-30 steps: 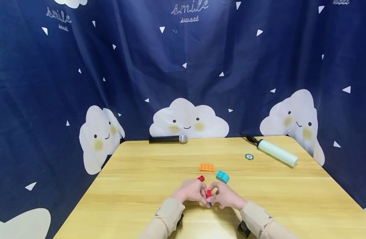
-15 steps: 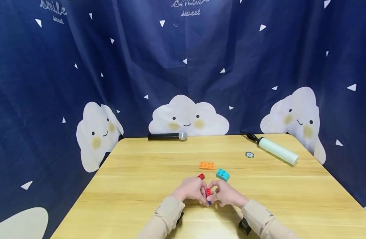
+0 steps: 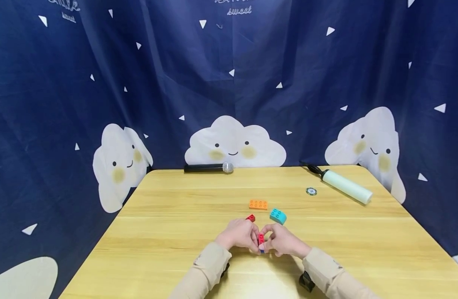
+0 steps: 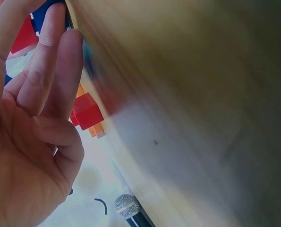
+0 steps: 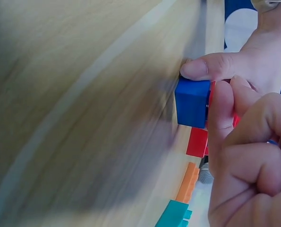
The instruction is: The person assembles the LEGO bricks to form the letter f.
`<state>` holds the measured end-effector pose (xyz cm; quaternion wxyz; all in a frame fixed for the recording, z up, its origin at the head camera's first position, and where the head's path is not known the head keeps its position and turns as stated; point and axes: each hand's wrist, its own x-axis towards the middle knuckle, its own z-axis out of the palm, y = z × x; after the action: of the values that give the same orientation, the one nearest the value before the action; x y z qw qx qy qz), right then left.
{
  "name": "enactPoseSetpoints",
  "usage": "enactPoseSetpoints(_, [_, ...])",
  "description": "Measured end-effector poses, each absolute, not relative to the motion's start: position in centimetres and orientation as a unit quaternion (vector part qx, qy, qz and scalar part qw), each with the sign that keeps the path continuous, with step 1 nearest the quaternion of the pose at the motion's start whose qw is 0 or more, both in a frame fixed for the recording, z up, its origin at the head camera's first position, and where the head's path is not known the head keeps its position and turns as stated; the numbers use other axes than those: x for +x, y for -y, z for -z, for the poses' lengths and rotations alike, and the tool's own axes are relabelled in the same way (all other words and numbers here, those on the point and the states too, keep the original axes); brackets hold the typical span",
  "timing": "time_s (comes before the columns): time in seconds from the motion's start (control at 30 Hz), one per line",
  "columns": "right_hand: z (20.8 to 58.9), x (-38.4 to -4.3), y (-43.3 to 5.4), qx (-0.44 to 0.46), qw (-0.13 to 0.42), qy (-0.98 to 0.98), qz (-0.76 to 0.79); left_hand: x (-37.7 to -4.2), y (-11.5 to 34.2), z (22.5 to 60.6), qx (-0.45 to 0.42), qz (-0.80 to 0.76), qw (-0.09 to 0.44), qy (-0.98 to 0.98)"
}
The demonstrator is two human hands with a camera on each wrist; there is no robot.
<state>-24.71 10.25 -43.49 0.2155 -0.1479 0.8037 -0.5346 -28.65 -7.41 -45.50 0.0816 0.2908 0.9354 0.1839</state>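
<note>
Low over the near middle of the table, both hands meet at a small stack: a red toy brick (image 3: 261,238) on top of a blue toy brick (image 5: 192,101). My left hand (image 3: 239,233) grips the stack from the left, its thumb lying along the blue brick in the right wrist view. From the other side, my right hand (image 3: 283,239) pinches the red brick between thumb and forefinger. Fingers cover much of both bricks. Just beyond the left hand lies a second red brick (image 3: 251,217), partly hidden by it in the head view.
An orange brick (image 3: 258,204) and a teal curved brick (image 3: 278,216) lie beyond the hands on the wooden table (image 3: 169,232). Farther back are a microphone (image 3: 208,167), a round chip (image 3: 311,191) and a pale cylinder with a black end (image 3: 346,186). A blue curtain (image 3: 259,95) hangs behind.
The head view has tipped down slightly, so everything sits higher in it. Both hands keep their hold on the stack, with the red brick nearly upright over the blue one.
</note>
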Motion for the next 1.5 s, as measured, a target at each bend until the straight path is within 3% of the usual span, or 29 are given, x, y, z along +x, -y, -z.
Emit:
enactPoseSetpoints(0.3, [43.7,-24.6,-10.4,-0.135,0.224,-0.794,0.549,-28.6,7.2,45.3,0.287,-0.169,0.065,-0.941])
enactPoseSetpoints(0.53, [43.7,-24.1,-10.1,-0.127,0.2,-0.814,0.53,-28.0,7.2,45.2,0.274,-0.173,0.065,-0.944])
enactPoseSetpoints(1.1, [44.2,-24.5,-10.0,-0.143,0.227,-0.789,0.553,-27.8,7.4,44.7,0.273,-0.17,0.074,-0.944])
enactPoseSetpoints(1.5, [43.8,-24.9,-10.8,-0.16,0.233,-0.805,0.521,-26.3,8.0,41.8,0.273,-0.092,0.026,-0.957])
